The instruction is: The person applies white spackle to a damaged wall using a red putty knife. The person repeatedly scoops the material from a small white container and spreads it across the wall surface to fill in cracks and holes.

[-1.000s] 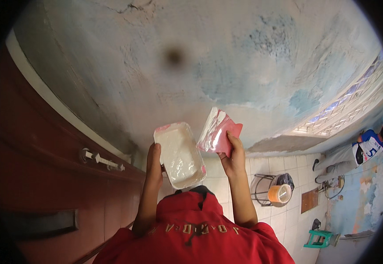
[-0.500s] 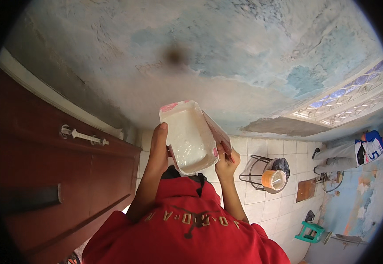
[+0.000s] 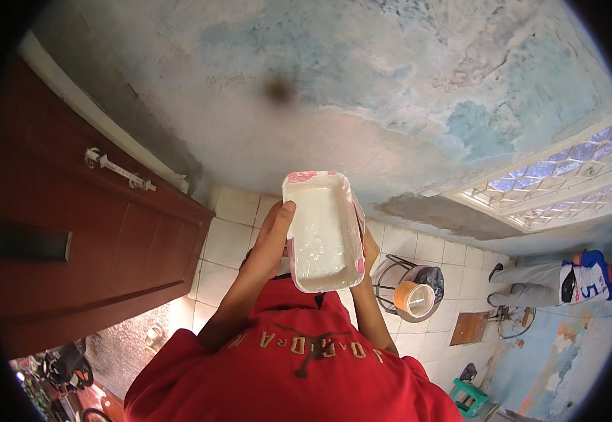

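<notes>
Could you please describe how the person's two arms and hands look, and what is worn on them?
Both forearms are bare, and so are the left hand and the right hand: no gloves, watch or rings show. Short red sleeves of a red shirt cover the upper arms; the shirt carries dark lettering and a dark figure mark.

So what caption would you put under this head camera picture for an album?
Both hands, left hand and right hand, hold a white rectangular tub up above a red shirt.
</notes>
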Motion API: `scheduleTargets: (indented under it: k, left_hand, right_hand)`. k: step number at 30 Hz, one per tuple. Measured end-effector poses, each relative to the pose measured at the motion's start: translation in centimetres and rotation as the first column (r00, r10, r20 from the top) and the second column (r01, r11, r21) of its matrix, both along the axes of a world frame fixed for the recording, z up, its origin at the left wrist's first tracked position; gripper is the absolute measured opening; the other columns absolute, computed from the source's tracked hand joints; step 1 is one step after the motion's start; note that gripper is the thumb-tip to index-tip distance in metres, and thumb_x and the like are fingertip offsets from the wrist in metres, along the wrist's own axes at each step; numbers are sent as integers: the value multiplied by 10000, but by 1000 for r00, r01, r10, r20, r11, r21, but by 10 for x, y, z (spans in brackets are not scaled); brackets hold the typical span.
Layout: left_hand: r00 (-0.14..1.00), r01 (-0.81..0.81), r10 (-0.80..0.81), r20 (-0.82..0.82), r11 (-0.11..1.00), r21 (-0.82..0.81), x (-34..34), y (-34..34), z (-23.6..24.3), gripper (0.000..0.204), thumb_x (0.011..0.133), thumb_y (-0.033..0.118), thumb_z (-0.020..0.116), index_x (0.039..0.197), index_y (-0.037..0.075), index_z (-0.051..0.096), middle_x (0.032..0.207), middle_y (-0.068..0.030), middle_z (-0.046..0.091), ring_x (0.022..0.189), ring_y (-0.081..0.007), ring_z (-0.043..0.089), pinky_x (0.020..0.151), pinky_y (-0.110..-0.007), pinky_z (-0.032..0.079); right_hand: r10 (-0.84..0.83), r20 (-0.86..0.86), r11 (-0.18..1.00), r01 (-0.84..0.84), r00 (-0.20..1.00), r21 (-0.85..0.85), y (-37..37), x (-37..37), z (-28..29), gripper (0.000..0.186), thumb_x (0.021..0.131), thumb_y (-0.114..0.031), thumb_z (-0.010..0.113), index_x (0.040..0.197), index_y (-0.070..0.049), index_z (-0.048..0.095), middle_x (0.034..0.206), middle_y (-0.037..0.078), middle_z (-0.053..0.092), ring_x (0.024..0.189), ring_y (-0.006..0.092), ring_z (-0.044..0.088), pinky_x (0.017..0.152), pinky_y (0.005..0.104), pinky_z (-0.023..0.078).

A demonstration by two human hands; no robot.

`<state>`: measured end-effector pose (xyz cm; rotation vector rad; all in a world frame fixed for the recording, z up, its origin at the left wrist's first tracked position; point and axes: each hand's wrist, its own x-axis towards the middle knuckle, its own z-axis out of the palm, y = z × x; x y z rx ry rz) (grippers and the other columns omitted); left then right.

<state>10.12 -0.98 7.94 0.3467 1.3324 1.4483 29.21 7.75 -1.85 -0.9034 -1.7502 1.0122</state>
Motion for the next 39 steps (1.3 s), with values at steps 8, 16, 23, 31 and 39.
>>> scheduleTargets:
  k: [8, 16, 23, 31, 39]
  left_hand:
    - [998, 40, -32, -59, 988, 149, 32, 2, -8, 721, 1040, 558, 483, 1473, -18, 453, 1266, -125, 605, 1138, -183, 581, 869, -329, 533]
    - [941, 18, 21, -337, 994, 110, 27, 9, -4, 587, 1013, 367, 616, 1417, -45, 511, 1248, -137, 641, 1132, -189, 591, 993, -331, 470]
    - [791, 124, -128, -598, 991, -48, 27, 23, 7, 658, 934, 446, 672, 1374, -32, 567, 1175, -206, 699, 1086, -279, 670, 970, -391, 501]
    - [546, 223, -341, -765, 940, -260, 25, 35, 41, 742, 839, 599, 685, 1276, 2, 625, 1109, -254, 714, 1036, -427, 679, 927, -471, 510]
    - [364, 272, -490, -792, 869, -412, 10, 53, 45, 648, 845, 531, 693, 1287, 59, 662, 1124, -234, 721, 1060, -403, 690, 920, -448, 516]
  right_hand:
    - [27, 546, 992, -91, 837, 90, 44, 40, -3, 416, 919, -153, 699, 1310, -17, 655, 1105, 208, 733, 923, 309, 731, 801, 335, 556]
    - [-57, 202, 995, 73, 978, -74, 74, 101, 78, 301, 969, -230, 738, 1143, 4, 662, 915, 97, 719, 800, 143, 658, 729, 299, 530]
    - [33, 230, 999, -35, 973, 4, 76, 102, 138, 294, 956, -165, 744, 1170, 26, 676, 929, 105, 728, 778, 124, 634, 701, 289, 519]
    - [241, 535, 963, -268, 810, -29, 81, 89, 159, 277, 978, -221, 692, 1158, -13, 656, 867, 226, 705, 723, 378, 676, 648, 391, 512]
    - [334, 554, 943, -281, 763, -180, 96, 86, 147, 306, 968, -251, 710, 1148, -7, 670, 834, 192, 708, 665, 288, 660, 637, 366, 504]
